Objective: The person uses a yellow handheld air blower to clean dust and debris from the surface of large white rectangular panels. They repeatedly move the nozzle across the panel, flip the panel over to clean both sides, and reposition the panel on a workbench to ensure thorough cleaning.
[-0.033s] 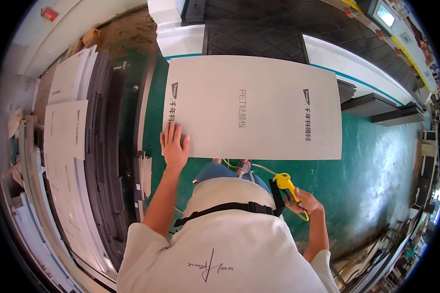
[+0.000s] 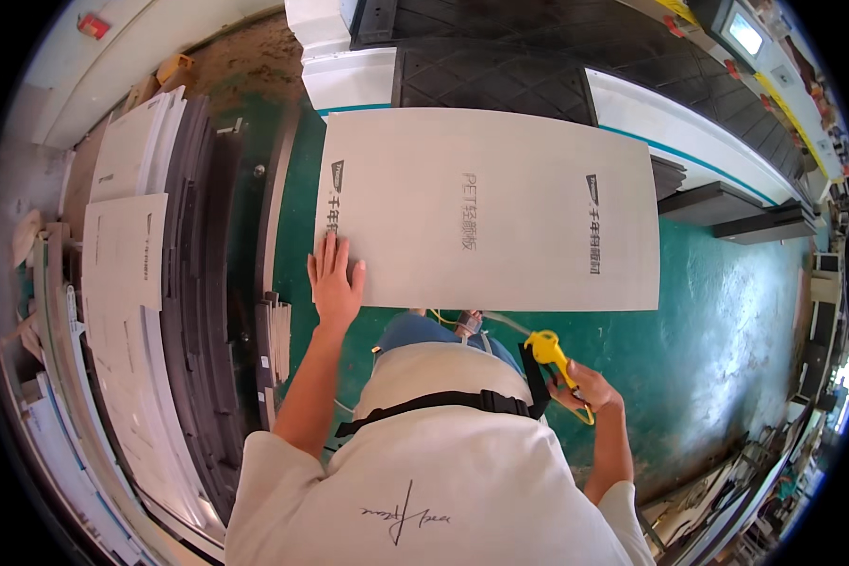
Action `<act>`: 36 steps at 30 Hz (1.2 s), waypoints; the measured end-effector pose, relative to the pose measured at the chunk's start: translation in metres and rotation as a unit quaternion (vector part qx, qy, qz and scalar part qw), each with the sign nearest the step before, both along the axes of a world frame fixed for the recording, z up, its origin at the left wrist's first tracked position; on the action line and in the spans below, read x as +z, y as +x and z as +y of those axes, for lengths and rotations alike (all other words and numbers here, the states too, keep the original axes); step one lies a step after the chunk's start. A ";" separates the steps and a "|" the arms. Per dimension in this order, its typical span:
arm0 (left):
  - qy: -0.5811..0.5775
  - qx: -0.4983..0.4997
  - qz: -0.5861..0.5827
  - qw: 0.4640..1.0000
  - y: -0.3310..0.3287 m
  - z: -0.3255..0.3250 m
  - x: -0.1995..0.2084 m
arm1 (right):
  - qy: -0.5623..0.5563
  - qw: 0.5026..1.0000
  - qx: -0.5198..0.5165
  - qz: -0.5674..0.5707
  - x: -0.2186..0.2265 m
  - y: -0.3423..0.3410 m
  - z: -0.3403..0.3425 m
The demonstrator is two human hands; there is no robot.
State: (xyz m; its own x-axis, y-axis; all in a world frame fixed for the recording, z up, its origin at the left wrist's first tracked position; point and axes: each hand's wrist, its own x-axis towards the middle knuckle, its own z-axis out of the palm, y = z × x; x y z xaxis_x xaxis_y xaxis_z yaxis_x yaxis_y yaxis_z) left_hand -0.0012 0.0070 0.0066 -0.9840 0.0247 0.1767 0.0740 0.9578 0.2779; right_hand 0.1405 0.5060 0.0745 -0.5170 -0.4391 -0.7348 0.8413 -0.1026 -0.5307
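A large pale board [image 2: 538, 217] with dark printing lies flat in front of me. My left hand [image 2: 335, 283] rests palm down on its near left corner, fingers spread. To the right of my waist, my right hand [image 2: 587, 387] is closed round a yellow air blow gun [image 2: 550, 352]. A pale hose runs from the gun toward my legs. The gun is apart from the board, its front pointing up and left. What lies under the board is mostly hidden.
Stacked pale and dark panels [image 2: 123, 311] stand along the left. Beyond the board is a machine with a dark bed [image 2: 491, 80] and white sides. Dark strips [image 2: 769, 222] lie stacked at the right, over the green floor [image 2: 707, 311]. A lit screen [image 2: 744, 34] is at the upper right.
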 end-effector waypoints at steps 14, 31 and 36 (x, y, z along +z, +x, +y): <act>0.010 -0.014 0.019 1.000 -0.220 -0.041 -0.025 | 0.061 0.987 0.029 0.145 0.037 -0.224 -0.206; -0.053 -0.223 0.018 0.973 -0.334 0.178 -0.033 | 0.192 0.845 -0.486 0.112 0.028 -0.167 -0.015; -0.047 -0.286 0.004 0.957 -0.326 0.315 -0.035 | 0.196 0.919 -0.336 0.054 0.036 -0.110 0.041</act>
State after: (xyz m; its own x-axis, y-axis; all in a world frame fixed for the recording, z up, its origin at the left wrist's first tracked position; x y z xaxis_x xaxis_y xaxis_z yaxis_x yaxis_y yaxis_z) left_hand -0.3268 0.3224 -0.0281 -0.8026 0.5759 0.1555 0.5964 0.7801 0.1891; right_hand 0.0303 0.5472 0.1104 -0.6540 0.2949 -0.6966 0.5977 -0.3631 -0.7148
